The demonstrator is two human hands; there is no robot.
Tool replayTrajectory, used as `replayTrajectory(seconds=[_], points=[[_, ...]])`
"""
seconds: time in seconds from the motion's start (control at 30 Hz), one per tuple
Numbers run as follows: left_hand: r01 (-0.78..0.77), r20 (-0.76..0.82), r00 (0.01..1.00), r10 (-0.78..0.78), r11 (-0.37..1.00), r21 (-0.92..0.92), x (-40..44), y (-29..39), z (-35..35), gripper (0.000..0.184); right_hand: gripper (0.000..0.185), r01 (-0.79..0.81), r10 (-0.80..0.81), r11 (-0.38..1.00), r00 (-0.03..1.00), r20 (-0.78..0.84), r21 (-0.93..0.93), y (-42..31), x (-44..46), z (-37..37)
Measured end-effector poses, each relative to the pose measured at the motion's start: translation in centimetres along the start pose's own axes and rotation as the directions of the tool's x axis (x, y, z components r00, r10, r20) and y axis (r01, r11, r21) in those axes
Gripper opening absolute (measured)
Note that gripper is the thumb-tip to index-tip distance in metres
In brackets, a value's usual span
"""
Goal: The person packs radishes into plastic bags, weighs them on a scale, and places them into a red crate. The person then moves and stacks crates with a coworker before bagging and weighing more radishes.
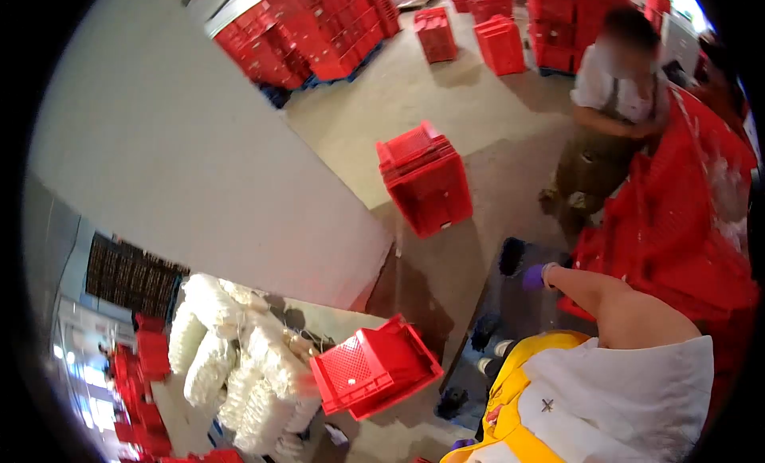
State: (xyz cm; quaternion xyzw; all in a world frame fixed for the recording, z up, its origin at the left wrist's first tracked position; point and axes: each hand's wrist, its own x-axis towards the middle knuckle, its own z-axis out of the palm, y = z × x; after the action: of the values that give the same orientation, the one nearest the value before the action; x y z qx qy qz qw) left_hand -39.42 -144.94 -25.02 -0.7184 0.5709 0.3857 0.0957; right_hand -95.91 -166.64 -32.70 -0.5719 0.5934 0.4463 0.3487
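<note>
My right hand [535,277], in a purple glove, hangs at the end of my outstretched arm above a dark blue pallet [514,304]. Its fingers are too small and blurred to read. Stacked red crates [637,248] stand close by on the right. Only a sliver of my left hand [462,445], also gloved in purple, shows at the bottom edge beside my yellow apron [526,367]; its fingers are hidden. A red crate [374,367] with perforated sides rests tilted in the view, in front of me and left of the pallet, apart from both visible hands.
A wide pale pillar [215,160] rises at the left. Beside its base lie bundled white sacks or netting [247,359]. A red crate stack [426,180] stands mid-floor. A co-worker in an apron [610,136] stands near the right-hand crates. More crate stacks [319,25] line the back.
</note>
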Motion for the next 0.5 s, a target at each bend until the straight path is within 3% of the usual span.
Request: replayTrajectory(seconds=[0.13,0.33,0.5], points=[[-0.132,0.002,0.991,0.133,0.981,0.145,5.3,1.5,-5.7,0.037,0.047,-0.088,0.078,0.979,0.995,0.063,0.183,3.5,-1.3,8.0],[-0.267,0.010,0.962,0.274,0.927,0.264,9.5,5.9,-11.2,0.037,0.044,-0.220,0.120,0.912,0.950,0.288,0.346,4.3,-3.0,25.2],[-0.331,0.041,0.941,0.336,0.886,0.325,11.6,11.7,-12.9,0.037,0.041,-0.190,0.038,0.860,0.949,0.312,0.474,1.8,-2.4,29.8]])
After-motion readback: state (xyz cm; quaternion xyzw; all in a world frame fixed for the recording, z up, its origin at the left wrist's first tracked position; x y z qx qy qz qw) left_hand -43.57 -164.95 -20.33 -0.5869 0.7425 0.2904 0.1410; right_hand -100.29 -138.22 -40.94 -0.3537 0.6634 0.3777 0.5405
